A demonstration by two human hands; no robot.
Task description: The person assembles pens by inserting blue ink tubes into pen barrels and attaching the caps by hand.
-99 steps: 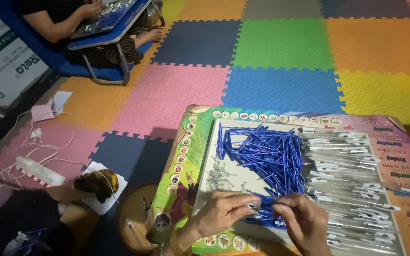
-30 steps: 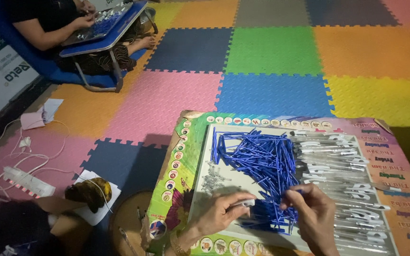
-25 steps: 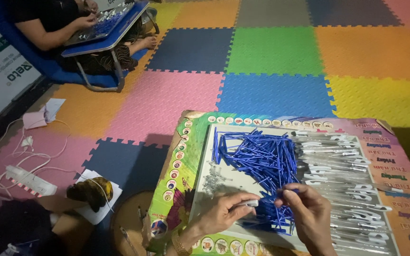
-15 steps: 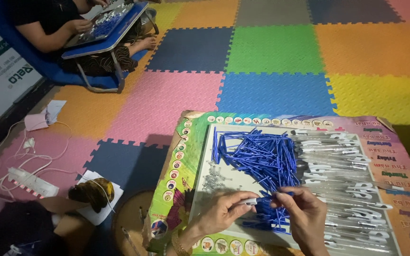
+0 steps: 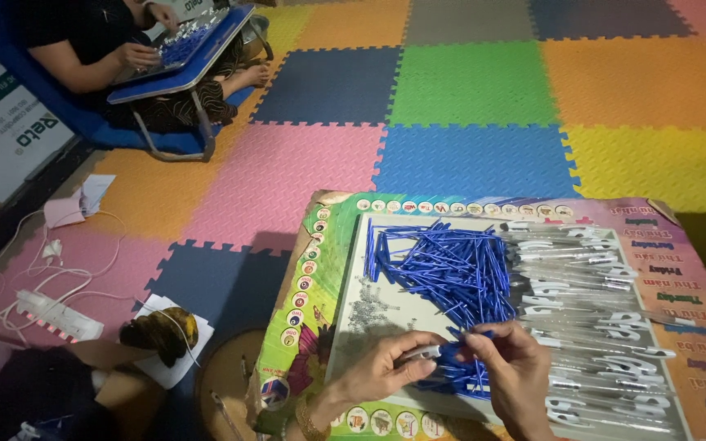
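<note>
A colourful printed board [image 5: 304, 318] lies in front of me as a work surface. On it sits a heap of thin blue pen refills [image 5: 443, 265], a row of clear pen barrels with white clips [image 5: 590, 302] to the right, and a small pile of tiny metal springs [image 5: 367, 310]. My left hand [image 5: 386, 367] pinches a small white-and-clear pen part at the board's near edge. My right hand [image 5: 512, 371] holds a blue refill by its end, pointed toward the left hand. The two hands nearly touch.
Coloured foam floor tiles [image 5: 467, 82] cover the floor. Another person [image 5: 100, 49] sits at the far left with a blue lap table [image 5: 185, 61] holding similar parts. White cables and a power strip [image 5: 59, 314] lie at left, next to a dark object on white paper [image 5: 161, 331].
My hands have drawn closer together; the right hand has brought a blue refill from the heap toward the part in my left hand. The view has shifted slightly.
</note>
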